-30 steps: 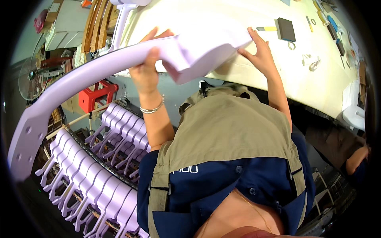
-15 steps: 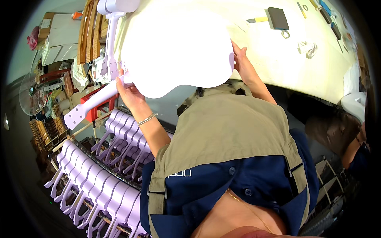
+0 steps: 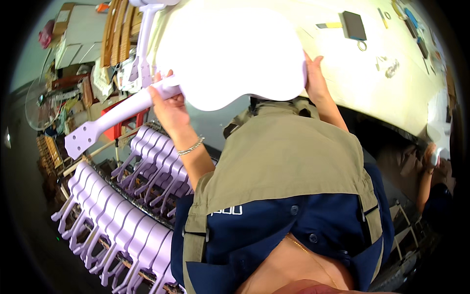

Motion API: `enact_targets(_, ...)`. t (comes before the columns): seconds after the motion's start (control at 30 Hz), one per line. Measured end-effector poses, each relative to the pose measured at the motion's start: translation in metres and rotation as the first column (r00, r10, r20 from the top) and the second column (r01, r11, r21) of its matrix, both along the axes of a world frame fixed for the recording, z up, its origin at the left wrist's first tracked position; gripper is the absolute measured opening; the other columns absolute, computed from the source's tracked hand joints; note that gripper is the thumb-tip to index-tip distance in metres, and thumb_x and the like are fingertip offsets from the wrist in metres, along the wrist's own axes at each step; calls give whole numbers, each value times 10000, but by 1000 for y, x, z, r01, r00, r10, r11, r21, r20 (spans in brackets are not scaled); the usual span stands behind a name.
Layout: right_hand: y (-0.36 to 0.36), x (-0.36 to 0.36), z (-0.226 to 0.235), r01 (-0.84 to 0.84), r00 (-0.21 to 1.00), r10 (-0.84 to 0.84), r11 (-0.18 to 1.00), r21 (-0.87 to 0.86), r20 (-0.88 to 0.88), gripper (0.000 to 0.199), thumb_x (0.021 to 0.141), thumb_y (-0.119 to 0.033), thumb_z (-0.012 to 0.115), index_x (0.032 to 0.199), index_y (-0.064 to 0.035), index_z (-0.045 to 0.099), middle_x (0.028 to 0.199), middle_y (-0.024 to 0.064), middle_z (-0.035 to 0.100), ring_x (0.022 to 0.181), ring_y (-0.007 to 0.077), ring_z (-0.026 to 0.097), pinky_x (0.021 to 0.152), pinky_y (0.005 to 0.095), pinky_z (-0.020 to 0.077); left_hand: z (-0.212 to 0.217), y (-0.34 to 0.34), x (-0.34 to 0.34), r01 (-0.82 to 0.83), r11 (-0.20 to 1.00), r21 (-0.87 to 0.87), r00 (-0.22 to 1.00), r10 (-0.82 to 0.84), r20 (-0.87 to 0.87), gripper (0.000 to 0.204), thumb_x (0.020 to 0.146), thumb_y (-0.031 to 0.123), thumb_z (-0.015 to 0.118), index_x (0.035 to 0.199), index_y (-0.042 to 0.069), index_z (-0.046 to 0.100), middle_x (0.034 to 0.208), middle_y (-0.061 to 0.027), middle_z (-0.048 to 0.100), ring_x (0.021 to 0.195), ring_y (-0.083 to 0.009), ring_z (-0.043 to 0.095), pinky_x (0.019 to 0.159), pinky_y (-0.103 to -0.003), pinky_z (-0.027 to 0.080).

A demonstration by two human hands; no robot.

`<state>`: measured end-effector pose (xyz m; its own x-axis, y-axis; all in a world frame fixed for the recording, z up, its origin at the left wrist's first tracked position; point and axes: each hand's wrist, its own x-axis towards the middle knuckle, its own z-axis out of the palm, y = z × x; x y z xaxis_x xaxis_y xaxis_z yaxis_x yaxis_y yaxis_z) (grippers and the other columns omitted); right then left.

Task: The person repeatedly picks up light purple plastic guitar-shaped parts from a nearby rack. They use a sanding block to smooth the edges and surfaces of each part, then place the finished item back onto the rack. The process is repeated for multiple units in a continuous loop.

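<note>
On our left, the holed headstock (image 3: 83,139) of the guitar (image 3: 220,61) juts past the tabletop (image 3: 352,83). In view it ends just above a row of lilac pieces (image 3: 117,223), with the neck (image 3: 129,105) crossing in front of a red stool (image 3: 117,131), so that side looks tight. Another lilac guitar (image 3: 145,41) crowds in beyond the neck. Our left hand (image 3: 170,111) has its grip closed round the neck, near the body. The body spans the tabletop's near edge, its curved waist facing our apron (image 3: 293,157); we cannot tell whether it touches the surface. Our right hand (image 3: 318,83) grips the body's right rim, some fingers hidden. Farther right, a stretch of tabletop separates it from a knife (image 3: 329,25) and dark block (image 3: 353,25); the near edge slants toward a co-worker's hand (image 3: 430,156). The guitar is smooth and lilac along neck and right rim, its body bleached white by glare.
</note>
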<state>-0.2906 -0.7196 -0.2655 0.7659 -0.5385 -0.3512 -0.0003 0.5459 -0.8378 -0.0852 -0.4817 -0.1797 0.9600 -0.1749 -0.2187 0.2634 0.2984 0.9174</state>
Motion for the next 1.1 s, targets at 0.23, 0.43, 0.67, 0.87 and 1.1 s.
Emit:
enact_targets(0.23,1,-4,-13,142,990,-144,980,142,7,845,899,-633,50,1426,13,188,1463,141,266,1348,245,250,1106,351,182,28,-25,-30,97,995,25,985,-100,143,645,939,434,464,1342,-54,342,1225,-238,490,1026,-303,579,835,-416,521)
enact_targets(0.43,-10,-20,-48,49,971,-43,999,-20,236,691,966,-508,278,1413,15,214,1436,129,302,1325,235,284,1087,366,225,28,-27,-29,144,983,-115,981,-127,147,524,939,329,511,1338,16,384,1132,-198,569,1024,-281,592,849,-390,512)
enact_targets(0.67,-40,-62,-95,-107,983,119,990,-90,140,665,753,-124,730,1318,-49,388,1206,67,494,1093,195,487,869,335,435,8,-34,-24,347,868,-355,899,-200,389,443,829,395,633,1078,49,513,1061,-149,621,1070,-278,571,969,-427,422)
enact_targets(0.87,-40,-50,-82,-97,984,98,995,-9,150,657,758,-121,718,1321,-48,386,1210,69,493,1094,198,488,871,336,434,21,-40,-32,428,812,-396,881,-276,385,384,859,305,628,1071,0,532,1076,-162,615,1089,-284,562,960,-425,429)
enact_targets(1.1,-41,-37,-65,-32,982,0,985,168,190,648,765,-117,704,1323,-47,383,1214,72,492,1094,201,490,875,338,434,17,-50,-28,530,778,-338,821,-372,433,515,871,307,612,1288,108,385,1125,-175,597,1143,-319,538,947,-432,447)
